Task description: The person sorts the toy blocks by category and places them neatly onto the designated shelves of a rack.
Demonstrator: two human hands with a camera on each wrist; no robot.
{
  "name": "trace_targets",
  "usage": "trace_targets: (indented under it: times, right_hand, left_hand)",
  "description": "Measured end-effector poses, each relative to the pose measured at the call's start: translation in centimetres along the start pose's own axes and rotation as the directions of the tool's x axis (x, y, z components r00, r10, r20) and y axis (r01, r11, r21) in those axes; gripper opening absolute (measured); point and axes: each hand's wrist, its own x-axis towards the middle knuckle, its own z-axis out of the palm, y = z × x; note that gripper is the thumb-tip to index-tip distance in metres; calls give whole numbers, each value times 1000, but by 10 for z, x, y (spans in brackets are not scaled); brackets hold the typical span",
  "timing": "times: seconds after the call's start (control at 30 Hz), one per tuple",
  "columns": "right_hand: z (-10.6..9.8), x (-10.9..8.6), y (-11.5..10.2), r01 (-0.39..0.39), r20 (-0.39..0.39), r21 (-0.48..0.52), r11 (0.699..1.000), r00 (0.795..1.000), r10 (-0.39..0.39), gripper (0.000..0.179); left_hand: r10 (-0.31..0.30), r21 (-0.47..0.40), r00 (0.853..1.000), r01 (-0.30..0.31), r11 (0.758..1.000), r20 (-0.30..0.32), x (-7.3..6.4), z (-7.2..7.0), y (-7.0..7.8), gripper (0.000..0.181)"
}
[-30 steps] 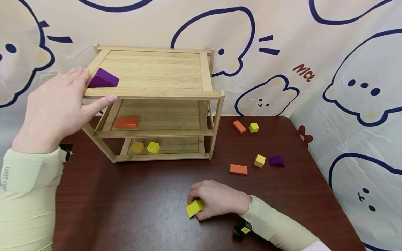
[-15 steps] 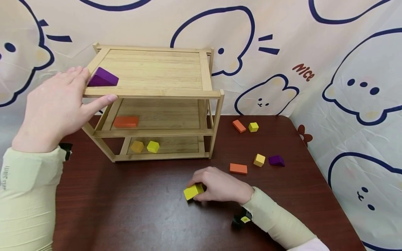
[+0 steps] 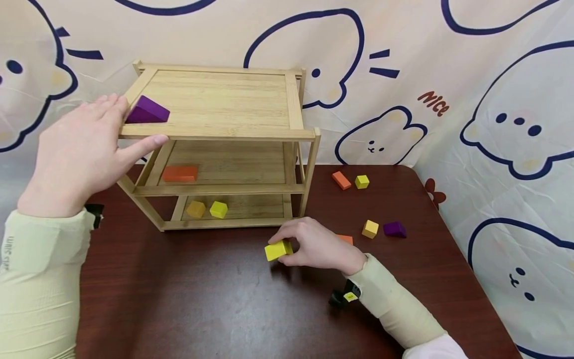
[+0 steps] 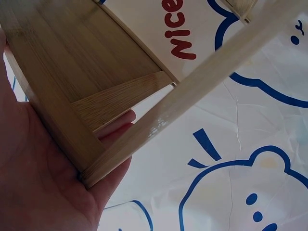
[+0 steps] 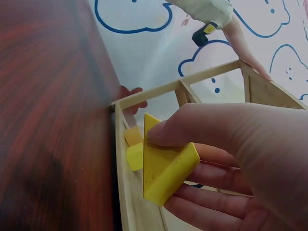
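"What's the right hand [image 3: 310,244] got?"

"A yellow wedge [image 3: 275,250], pinched over the worktop [image 3: 202,299]. At ten o'clock the left hand [image 3: 82,144], thumb spread, touches the rack [image 3: 228,102]."

"Its tiers?"

"Top, one purple wedge [image 3: 148,110]; middle, one orange bar [image 3: 180,173]; bottom, two cubes [image 3: 218,210]."

"Loose?"

"Five pieces [image 3: 370,229], one to three o'clock. Cartoon cloth [image 3: 421,60] beyond, at twelve."

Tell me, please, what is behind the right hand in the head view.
Behind the right hand, part of an orange block shows on the table; the hand covers the rest and a foot of the rack.
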Motion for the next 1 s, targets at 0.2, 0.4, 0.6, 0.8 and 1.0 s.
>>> trace_targets:
  times: [0.2, 0.4, 0.6, 0.8, 1.0]
  right_hand:
    - [-4, 2, 2, -11, -33, -3, 1000, 999, 11, 30]
    - [-7, 4, 4, -16, -43, -23, 1000, 999, 15, 32]
    - [-10, 4, 4, -26, -57, -16, 1000, 998, 25, 34]
    - [-15, 6, 2, -24, -71, -31, 999, 997, 22, 37]
    - [-22, 9, -4, -2, -92, -52, 999, 996, -3, 36]
  left_hand:
    - [3, -2, 1000, -3, 1000, -5, 0, 0, 0, 96]
    - [0, -9, 1000, 0, 1000, 3, 0, 0, -1, 96]
    - [-5, -8, 1000, 5, 1000, 12, 0, 0, 0, 97]
    - [0, -7, 1000, 0, 1000, 6, 0, 0, 0, 96]
    - [-4, -2, 1000, 4, 1000, 7, 0, 0, 0, 97]
